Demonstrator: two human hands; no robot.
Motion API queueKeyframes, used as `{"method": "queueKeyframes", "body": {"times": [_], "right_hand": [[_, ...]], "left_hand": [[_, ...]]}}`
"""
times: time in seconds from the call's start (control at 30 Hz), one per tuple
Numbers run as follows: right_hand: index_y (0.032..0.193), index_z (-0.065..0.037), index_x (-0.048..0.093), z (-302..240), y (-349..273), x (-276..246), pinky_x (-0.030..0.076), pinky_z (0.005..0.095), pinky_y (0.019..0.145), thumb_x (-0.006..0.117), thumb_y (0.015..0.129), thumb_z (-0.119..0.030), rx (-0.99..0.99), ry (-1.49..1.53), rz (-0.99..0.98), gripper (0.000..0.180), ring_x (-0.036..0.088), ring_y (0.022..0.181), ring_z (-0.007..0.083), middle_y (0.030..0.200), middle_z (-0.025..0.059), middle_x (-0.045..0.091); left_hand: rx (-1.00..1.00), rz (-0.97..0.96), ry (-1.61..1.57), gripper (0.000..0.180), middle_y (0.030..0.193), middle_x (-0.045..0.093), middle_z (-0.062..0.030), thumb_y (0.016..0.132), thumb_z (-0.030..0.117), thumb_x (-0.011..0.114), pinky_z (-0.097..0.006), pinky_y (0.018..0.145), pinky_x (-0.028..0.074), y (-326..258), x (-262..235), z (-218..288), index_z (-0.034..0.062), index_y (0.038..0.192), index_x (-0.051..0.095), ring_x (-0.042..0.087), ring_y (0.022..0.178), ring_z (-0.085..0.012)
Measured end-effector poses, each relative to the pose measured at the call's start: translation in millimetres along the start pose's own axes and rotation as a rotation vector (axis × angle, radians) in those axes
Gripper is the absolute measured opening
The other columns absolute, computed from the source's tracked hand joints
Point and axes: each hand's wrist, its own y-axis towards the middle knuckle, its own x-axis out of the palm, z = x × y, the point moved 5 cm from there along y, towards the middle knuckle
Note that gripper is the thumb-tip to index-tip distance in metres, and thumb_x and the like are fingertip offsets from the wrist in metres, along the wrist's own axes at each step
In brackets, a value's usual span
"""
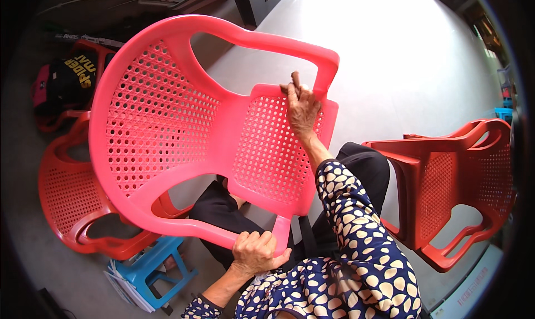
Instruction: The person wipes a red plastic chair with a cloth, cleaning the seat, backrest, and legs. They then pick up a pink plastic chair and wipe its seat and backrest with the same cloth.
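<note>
Pink chair [167,124] held tilted over the lap.
Left hand [255,253] grips its near arm, fist closed; right hand [302,107] presses a brown cloth [295,77] on the seat's far edge.

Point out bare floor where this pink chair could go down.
Open pale floor beyond the pink chair, between it and the red chair at right. Crowded left: another red chair, a blue stool, a black bag.

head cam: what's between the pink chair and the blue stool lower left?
In the head view, the rim of a red chair on the floor lies between the pink chair and the blue stool.
</note>
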Motion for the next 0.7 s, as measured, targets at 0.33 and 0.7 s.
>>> {"method": "queueKeyframes", "body": {"times": [0.33,0.7], "right_hand": [[0.137,-0.008,0.044,-46.3,-79.7,-61.0,0.04,0.0375,0.08,0.049,0.087,-0.019,-0.394,0.348,-0.335,0.052,0.046,0.098,0.0225,0.108,0.0061,0.049],[0.141,-0.021,0.047,-65.6,-102.4,-65.5,0.039,0.032,0.082,0.054,0.09,-0.03,-0.535,0.458,-0.444,0.052,0.046,0.099,0.0174,0.102,0.0008,0.046]], "left_hand": [[-0.006,0.019,0.013,0.042,0.054,0.043,-0.0001,0.063,0.049,0.07,-0.033,0.052,0.034,-1.9,-2.8,-2.4,0.014,0.053,0.05,0.047,0.047,-0.0174],[-0.027,-0.014,0.0,0.043,0.054,0.04,-0.0002,0.064,0.049,0.07,-0.033,0.05,0.032,-0.2,-1.0,-2.8,0.0134,0.053,0.048,0.044,0.046,-0.0173]]}}
